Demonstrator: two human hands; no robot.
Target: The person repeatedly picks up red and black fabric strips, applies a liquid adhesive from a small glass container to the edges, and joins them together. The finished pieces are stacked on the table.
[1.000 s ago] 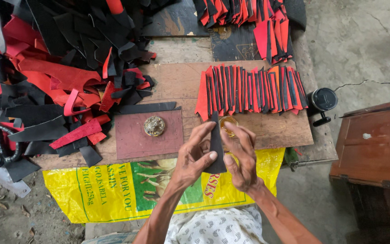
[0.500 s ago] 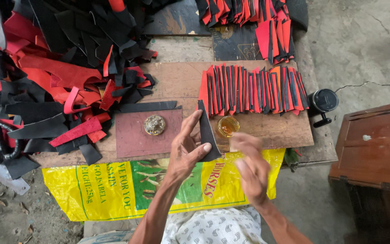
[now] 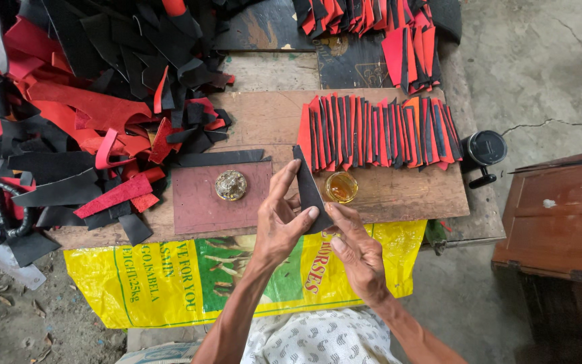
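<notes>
Hands up over the surface [image 3: 385, 195]: left hand [image 3: 279, 222] pinches a black strip [image 3: 308, 189] upright, thumb on its lower edge. Right hand [image 3: 355, 246] touches the strip's bottom, fingers loose, gripping nothing. Amber cup [image 3: 341, 187] just beside; red-black row [image 3: 378, 131] beyond.

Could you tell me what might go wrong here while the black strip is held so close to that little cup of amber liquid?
The strip is pinched in the left hand right beside the open cup; a swing of it could tip the cup and wet the board. The right hand works just below the cup and might knock it too. A spill could reach the row of cut pieces close above.
</notes>
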